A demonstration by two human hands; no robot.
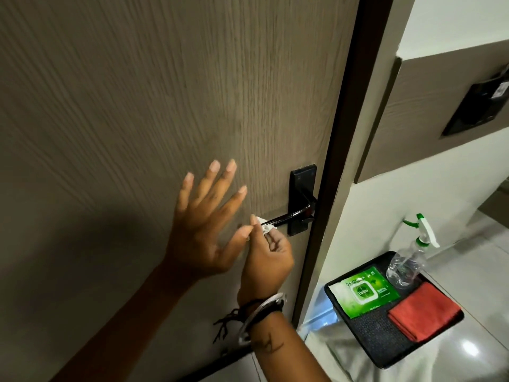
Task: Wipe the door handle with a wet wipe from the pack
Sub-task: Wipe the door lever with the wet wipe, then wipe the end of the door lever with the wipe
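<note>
A black lever door handle [294, 213] with a tall backplate sits on the right side of a grey-brown wood-grain door [165, 92]. My right hand [268, 257] pinches a small white wet wipe [264, 228] against the free left tip of the lever. My left hand [205, 224] is spread flat, fingers apart, against the door just left of the handle and holds nothing. The green wet wipe pack [365, 290] lies in a black tray [385, 340] on the floor at lower right.
In the tray a folded red cloth [425, 311] and a clear spray bottle [410, 257] with a green-and-white trigger lie beside the pack. The dark door frame [344, 133] runs right of the handle. A black wall panel [479, 106] is mounted at the upper right.
</note>
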